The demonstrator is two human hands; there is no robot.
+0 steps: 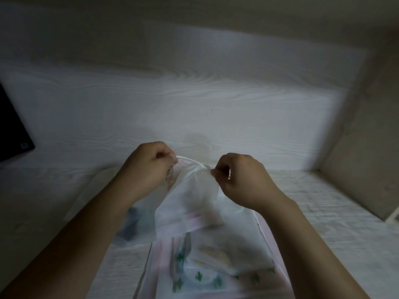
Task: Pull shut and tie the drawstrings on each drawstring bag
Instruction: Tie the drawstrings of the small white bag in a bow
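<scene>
A translucent white drawstring bag point(190, 203) is lifted off the table, with its mouth gathered into a narrow bunch at the top. My left hand point(149, 167) pinches the left end of the gathered top, where a thin drawstring loop hangs down. My right hand point(241, 180) pinches the right end of the same bunched top. Both fists are closed around the cord or fabric; the cord itself is mostly hidden. The bag's lower part drapes over another flat translucent bag point(207, 268) with pink bands and small green cactus prints.
The white wood-grain table point(172, 104) stretches ahead to a pale wall. A dark flat object point(10, 130) lies at the left edge. A blurred dark item point(131, 225) sits under translucent material near my left forearm. A beige panel point(367, 147) stands at the right.
</scene>
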